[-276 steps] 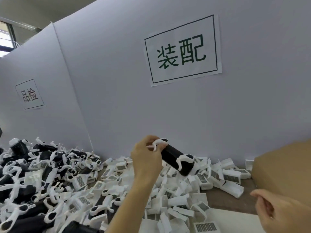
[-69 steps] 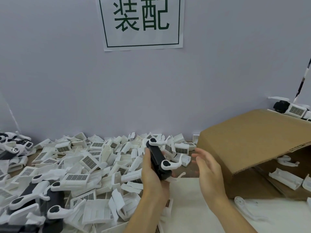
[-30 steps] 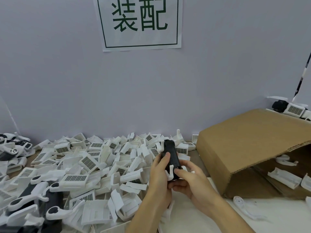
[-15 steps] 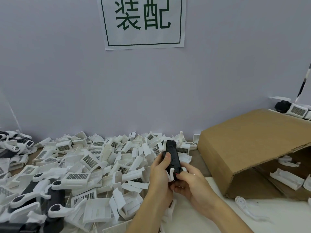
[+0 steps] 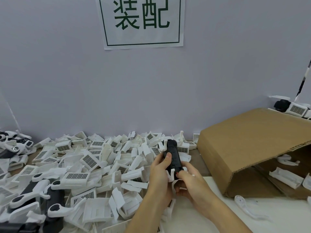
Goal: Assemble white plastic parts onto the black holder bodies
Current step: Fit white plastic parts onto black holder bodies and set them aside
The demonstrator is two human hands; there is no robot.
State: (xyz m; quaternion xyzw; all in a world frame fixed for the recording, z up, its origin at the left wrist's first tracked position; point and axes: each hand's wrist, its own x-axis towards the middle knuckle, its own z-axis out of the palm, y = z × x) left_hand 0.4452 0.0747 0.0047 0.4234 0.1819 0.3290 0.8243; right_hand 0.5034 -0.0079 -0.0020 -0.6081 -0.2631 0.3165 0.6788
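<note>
Nearest me, a bare strip of white table (image 5: 210, 221) lay open beside the forearms. Above it the left hand (image 5: 159, 175) gripped the upright black holder body (image 5: 173, 156), thumb along its side, while the right hand (image 5: 190, 180) pinched its lower end. White plastic parts (image 5: 94, 158) crowded left; the cardboard box (image 5: 249, 145) hemmed right, its edge near.
</note>
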